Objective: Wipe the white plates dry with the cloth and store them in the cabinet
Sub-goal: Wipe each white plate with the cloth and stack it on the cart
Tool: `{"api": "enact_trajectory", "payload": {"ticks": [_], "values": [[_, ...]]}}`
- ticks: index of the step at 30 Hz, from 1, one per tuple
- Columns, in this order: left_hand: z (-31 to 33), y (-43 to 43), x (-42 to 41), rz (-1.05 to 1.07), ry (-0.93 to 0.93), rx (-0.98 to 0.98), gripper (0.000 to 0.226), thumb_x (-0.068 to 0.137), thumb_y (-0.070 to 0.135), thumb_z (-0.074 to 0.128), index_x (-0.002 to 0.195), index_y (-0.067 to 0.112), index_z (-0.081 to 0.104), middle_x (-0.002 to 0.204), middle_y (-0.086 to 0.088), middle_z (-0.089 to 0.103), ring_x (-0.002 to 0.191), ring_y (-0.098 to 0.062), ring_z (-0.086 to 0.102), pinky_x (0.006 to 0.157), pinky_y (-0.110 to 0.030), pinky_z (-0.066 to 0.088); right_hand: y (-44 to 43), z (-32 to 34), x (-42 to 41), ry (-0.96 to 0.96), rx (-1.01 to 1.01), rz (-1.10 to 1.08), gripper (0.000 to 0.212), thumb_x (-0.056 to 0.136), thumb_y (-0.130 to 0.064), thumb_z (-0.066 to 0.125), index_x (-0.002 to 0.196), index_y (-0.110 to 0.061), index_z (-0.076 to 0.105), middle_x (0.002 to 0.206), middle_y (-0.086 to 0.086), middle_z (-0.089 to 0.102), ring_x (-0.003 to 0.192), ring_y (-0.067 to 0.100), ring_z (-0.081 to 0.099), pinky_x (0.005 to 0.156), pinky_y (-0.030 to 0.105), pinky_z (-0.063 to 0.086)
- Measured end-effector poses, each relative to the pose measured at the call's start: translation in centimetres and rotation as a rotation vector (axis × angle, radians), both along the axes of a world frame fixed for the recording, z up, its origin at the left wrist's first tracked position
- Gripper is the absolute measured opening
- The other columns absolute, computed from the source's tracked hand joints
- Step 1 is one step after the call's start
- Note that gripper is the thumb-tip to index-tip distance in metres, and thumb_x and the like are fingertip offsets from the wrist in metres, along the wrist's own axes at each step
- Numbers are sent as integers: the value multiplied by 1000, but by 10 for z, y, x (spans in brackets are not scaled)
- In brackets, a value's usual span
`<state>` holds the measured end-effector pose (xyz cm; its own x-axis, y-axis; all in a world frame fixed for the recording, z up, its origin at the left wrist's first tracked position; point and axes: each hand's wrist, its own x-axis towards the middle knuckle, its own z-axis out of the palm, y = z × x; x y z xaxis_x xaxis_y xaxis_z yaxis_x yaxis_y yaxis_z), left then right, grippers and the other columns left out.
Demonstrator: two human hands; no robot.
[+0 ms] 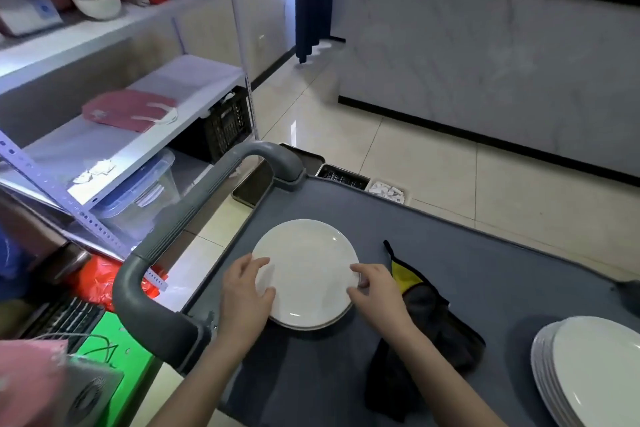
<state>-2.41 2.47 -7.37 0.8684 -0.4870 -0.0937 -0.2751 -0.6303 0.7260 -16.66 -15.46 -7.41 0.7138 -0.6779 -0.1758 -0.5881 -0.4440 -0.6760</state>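
A small stack of white plates is sitting flat on the grey cart top, near the cart's left edge and close to the handle. The top plate is round, plain white and glossy, catching small glints of light near its rim; its face is pointing straight up. Being round, it is showing no long axis. Beneath it, at the near edge, the rim of at least one more plate is peeking out; how many are lying there cannot be told.

The left hand is resting on the stack's left rim, fingers slightly spread and curling over the edge, thumb lying on the upper face. The right hand is gripping the right rim, fingers bent and held close together, with the fingertips pinching the plate's edge. Both hands are touching the top plate from opposite sides.

The cloth is lying crumpled on the cart just right of the stack, under and beside the right forearm. It is dark grey with a yellow patch at its far end, and it is stretching roughly from the far side toward the person.

A second stack of white plates is sitting at the cart's near right corner, well apart from the first, its plates fanning out slightly to the left.

A white shelf is standing to the left of the cart.
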Motion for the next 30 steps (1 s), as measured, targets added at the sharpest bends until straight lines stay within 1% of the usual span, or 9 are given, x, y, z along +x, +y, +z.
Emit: {"api": "enact_trajectory", "payload": {"ticks": [4, 7, 11, 13, 17, 21, 25, 27, 30], "values": [[-2, 3, 8, -8, 43, -53, 49, 80, -2, 67, 125, 18, 63, 137, -4, 48, 130, -21, 43, 109, -32, 34, 4, -1, 5, 4, 27, -68, 43, 83, -16, 61, 127, -19, 58, 117, -5, 52, 80, 3, 55, 80, 15, 39], [-2, 3, 13, -3, 44, -100, 48, 75, -5, 70, 117, 19, 67, 131, -4, 53, 122, -23, 50, 103, -38, 42, 6, -2, 6, -14, 48, -77, 43, 82, -15, 64, 125, -19, 59, 114, -5, 52, 82, 6, 57, 83, 17, 46], [0, 3, 16, 3, 70, -137, 46, 73, -5, 72, 110, 22, 70, 127, -1, 55, 114, -21, 54, 97, -40, 48, 9, -3, 6, -82, 123, -147, 42, 80, -11, 66, 120, -21, 62, 116, -5, 53, 83, 5, 59, 73, 7, 45], [0, 2, 17, -1, 75, -155, 46, 72, -4, 73, 108, 23, 71, 125, 0, 55, 112, -22, 55, 96, -40, 49, 10, -3, 4, -123, 178, -186, 42, 79, -7, 66, 118, -21, 63, 117, -5, 54, 85, 5, 60, 72, 7, 46], [0, 1, 15, -3, 96, -192, 47, 69, -3, 76, 105, 27, 71, 123, 2, 55, 115, -21, 56, 97, -43, 50, 12, -5, -3, -231, 289, -256, 41, 76, -3, 67, 112, -24, 65, 117, -5, 57, 91, 8, 62, 76, 14, 48], [-3, -1, 13, 11, 179, -251, 52, 65, -2, 80, 100, 35, 69, 119, 3, 56, 103, -19, 63, 90, -40, 55, 7, -6, -15, -374, 493, -359, 44, 77, 1, 66, 113, -23, 67, 112, -1, 63, 91, 5, 64, 72, 17, 52], [-7, -11, 2, 11, 314, -309, 54, 63, -2, 82, 99, 37, 70, 117, 6, 52, 100, -14, 64, 84, -28, 55, 1, -3, -27, -506, 632, -423, 48, 81, 11, 58, 112, -24, 68, 134, -4, 49, 116, 17, 56, 93, 43, 53], [-7, -18, -3, -8, 384, -315, 55, 63, -2, 82, 101, 37, 70, 118, 4, 52, 101, -15, 63, 83, -26, 54, -3, 2, -34, -543, 693, -458, 50, 82, 14, 52, 113, -23, 68, 135, -4, 47, 117, 22, 54, 86, 47, 55], [-2, -26, -9, -51, 543, -353, 58, 58, 6, 81, 105, 37, 70, 114, -1, 64, 100, -18, 65, 78, -29, 56, -11, 8, -46, -588, 759, -494, 52, 82, 15, 50, 111, -24, 69, 130, -1, 52, 113, 28, 56, 80, 43, 58]]}}
